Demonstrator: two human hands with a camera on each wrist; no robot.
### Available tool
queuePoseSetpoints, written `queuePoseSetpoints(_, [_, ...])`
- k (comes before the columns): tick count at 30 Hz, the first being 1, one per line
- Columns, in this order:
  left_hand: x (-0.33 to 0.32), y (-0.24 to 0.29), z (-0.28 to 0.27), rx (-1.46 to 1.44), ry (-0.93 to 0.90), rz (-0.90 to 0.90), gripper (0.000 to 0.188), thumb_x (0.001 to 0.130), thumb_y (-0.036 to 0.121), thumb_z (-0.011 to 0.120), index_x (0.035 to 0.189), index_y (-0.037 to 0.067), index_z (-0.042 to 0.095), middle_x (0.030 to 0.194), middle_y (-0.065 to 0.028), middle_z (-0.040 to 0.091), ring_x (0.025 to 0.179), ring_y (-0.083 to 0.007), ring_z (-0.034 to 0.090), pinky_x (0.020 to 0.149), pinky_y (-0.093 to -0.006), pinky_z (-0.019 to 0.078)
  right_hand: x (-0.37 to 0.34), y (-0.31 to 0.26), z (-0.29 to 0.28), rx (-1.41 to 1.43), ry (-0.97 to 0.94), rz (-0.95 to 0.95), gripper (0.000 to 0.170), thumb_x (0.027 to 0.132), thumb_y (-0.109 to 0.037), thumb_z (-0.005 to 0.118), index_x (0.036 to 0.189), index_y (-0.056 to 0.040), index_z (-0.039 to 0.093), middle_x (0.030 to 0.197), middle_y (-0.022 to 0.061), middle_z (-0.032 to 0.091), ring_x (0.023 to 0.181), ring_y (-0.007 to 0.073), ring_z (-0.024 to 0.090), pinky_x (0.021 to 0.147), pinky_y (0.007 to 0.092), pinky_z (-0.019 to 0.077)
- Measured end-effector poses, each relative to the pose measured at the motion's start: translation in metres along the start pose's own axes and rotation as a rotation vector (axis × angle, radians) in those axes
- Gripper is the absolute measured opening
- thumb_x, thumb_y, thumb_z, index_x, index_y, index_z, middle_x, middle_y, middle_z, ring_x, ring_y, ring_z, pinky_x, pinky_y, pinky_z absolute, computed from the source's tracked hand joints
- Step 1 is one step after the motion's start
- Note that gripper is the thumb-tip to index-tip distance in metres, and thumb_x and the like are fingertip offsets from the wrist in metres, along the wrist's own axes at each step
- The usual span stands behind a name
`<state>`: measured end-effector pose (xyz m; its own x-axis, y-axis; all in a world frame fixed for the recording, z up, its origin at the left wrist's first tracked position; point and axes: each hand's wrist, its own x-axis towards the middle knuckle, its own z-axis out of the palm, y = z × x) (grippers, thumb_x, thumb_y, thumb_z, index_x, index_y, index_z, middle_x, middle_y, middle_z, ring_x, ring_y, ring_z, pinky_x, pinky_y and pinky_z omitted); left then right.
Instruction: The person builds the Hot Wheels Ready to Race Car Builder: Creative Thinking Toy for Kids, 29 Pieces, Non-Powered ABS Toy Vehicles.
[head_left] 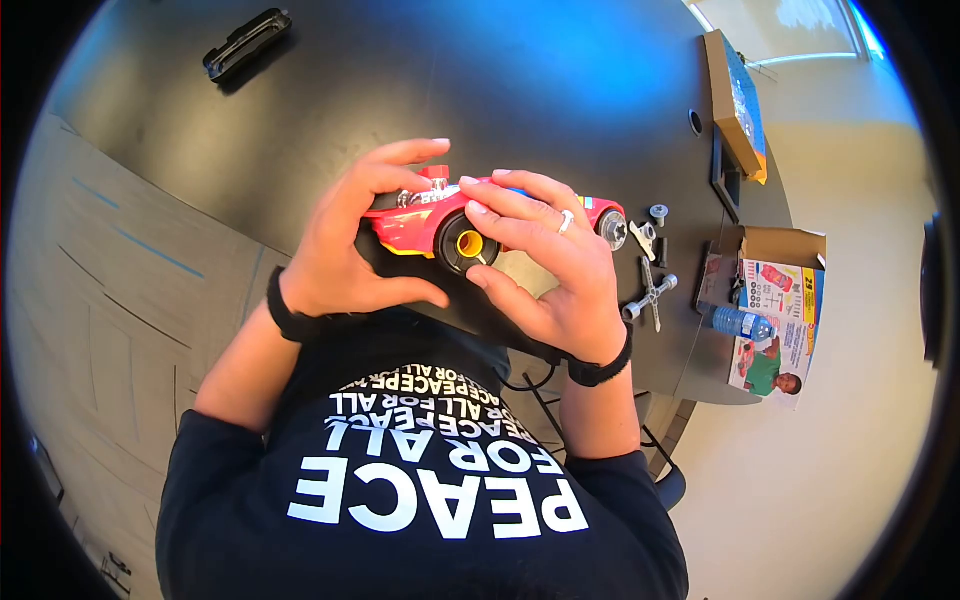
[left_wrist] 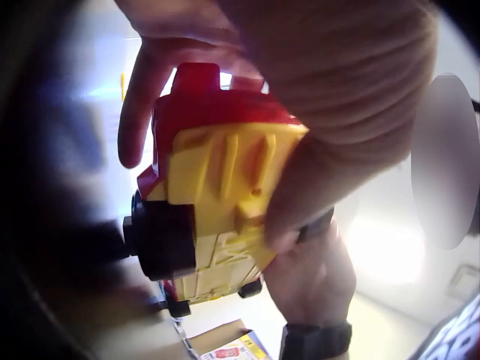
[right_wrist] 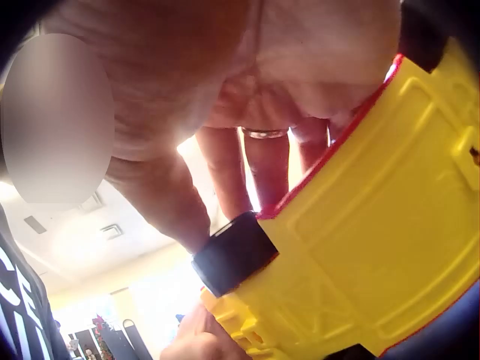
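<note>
A red toy car (head_left: 410, 232) with a yellow underside (left_wrist: 225, 169) is held up between both hands in the head view. My left hand (head_left: 345, 235) grips its left end, its thumb against the yellow underside in the left wrist view. My right hand (head_left: 560, 250) lies over the car's side, fingers across the top and thumb at a large black wheel (head_left: 450, 250) with a yellow hub. A silver engine with a red top (head_left: 434, 172) sticks up from the body. At the car's right end, another wheel (head_left: 612, 230) carries a grey bolt head.
On the black table right of the car lie a grey cross-shaped wrench (head_left: 652, 296), a loose grey bolt (head_left: 658, 212) and small parts. Beyond them are a water bottle (head_left: 742, 323), an open printed box (head_left: 790, 300) and another cardboard box (head_left: 735, 105). A black tray (head_left: 246, 46) lies far left.
</note>
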<state>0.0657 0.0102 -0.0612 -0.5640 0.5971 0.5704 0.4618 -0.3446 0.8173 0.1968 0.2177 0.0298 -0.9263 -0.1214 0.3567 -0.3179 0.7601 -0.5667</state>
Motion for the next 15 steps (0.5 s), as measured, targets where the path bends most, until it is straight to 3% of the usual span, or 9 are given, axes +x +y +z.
queuePoseSetpoints(4, [-0.005,-0.009,0.02,0.073,0.162,0.089,0.07,0.07,0.019,0.107,0.124,0.007,0.064,0.138,-0.0192,0.074,0.13,-0.0354,0.071,0.108,-0.0449,0.0573,0.0,-0.001,0.004,0.006,0.026,-0.005,0.05,0.085,-0.012,0.09,0.134,-0.0079,0.077,0.144,0.0077,0.076,0.131,0.0372,0.067,0.11,0.0484,0.0549])
queuePoseSetpoints(10, [-0.005,-0.014,0.016,-0.017,0.174,0.092,0.062,0.072,0.01,0.105,0.121,0.006,0.067,0.126,-0.0172,0.078,0.125,-0.0375,0.074,0.108,-0.0476,0.0574,0.004,0.004,0.0,-0.07,-0.012,-0.028,0.054,0.086,-0.016,0.091,0.137,-0.0078,0.076,0.143,0.0095,0.077,0.131,0.0382,0.067,0.111,0.0485,0.054])
queuePoseSetpoints(12, [-0.003,-0.016,0.015,-0.038,0.156,0.093,0.061,0.073,0.009,0.104,0.122,0.006,0.067,0.125,-0.0172,0.078,0.125,-0.038,0.074,0.108,-0.0481,0.0573,0.003,0.001,-0.003,0.104,0.076,-0.005,0.059,0.089,-0.02,0.091,0.143,-0.0056,0.074,0.144,0.013,0.075,0.131,0.0404,0.068,0.115,0.0485,0.0523])
queuePoseSetpoints(13, [-0.004,-0.018,0.014,-0.011,0.146,0.094,0.062,0.073,0.007,0.103,0.124,0.006,0.067,0.126,-0.0173,0.078,0.127,-0.0382,0.074,0.109,-0.0486,0.057,-0.001,0.007,-0.01,0.191,0.186,-0.06,0.062,0.093,-0.023,0.09,0.147,0.0015,0.07,0.147,0.0188,0.073,0.132,0.0404,0.069,0.117,0.048,0.0512])
queuePoseSetpoints(15, [-0.005,-0.022,0.012,0.011,0.11,0.116,0.063,0.074,0.003,0.102,0.126,0.006,0.067,0.128,-0.0179,0.078,0.13,-0.0393,0.072,0.111,-0.0501,0.057,-0.029,0.017,-0.017,0.386,0.565,0.099,0.048,0.101,-0.013,0.082,0.141,0.0103,0.069,0.141,0.0207,0.075,0.132,0.0305,0.071,0.113,0.0433,0.0539])
